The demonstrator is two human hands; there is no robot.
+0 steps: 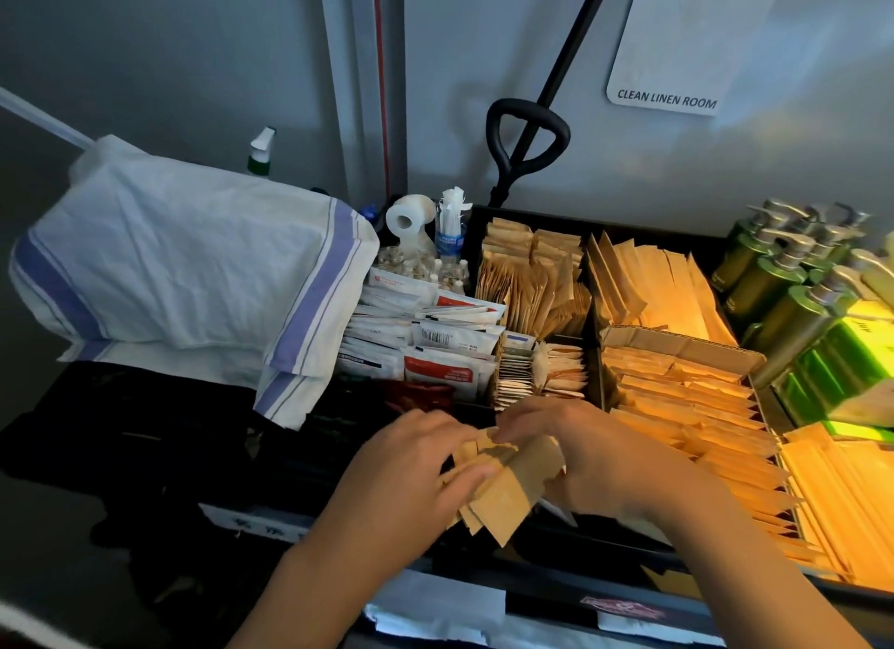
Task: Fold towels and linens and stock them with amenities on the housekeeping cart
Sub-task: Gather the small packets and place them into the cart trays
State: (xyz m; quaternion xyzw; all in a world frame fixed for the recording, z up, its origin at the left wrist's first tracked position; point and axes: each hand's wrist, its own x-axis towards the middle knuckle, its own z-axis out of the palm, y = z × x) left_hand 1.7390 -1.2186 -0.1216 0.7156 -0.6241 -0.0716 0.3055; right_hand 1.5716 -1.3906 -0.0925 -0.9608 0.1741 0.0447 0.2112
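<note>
A bundle of brown paper amenity packets (508, 491) is held between both hands above the front of the cart's black organiser tray (476, 222). My left hand (411, 464) grips the bundle's left side with its fingers curled over the packets. My right hand (595, 455) holds the bundle's right side, fingers curled over the top edge. Folded white linens with blue stripes (193, 271) are stacked at the left of the cart top.
Tray compartments hold more brown packets (527, 276), long paper sleeves (677, 397), white and red sachets (425, 339) and small sachets (542, 372). Green pump bottles (783, 271) stand at the right. A tissue roll (409, 215), a spray bottle (261, 150) and a black handle (527, 135) are behind.
</note>
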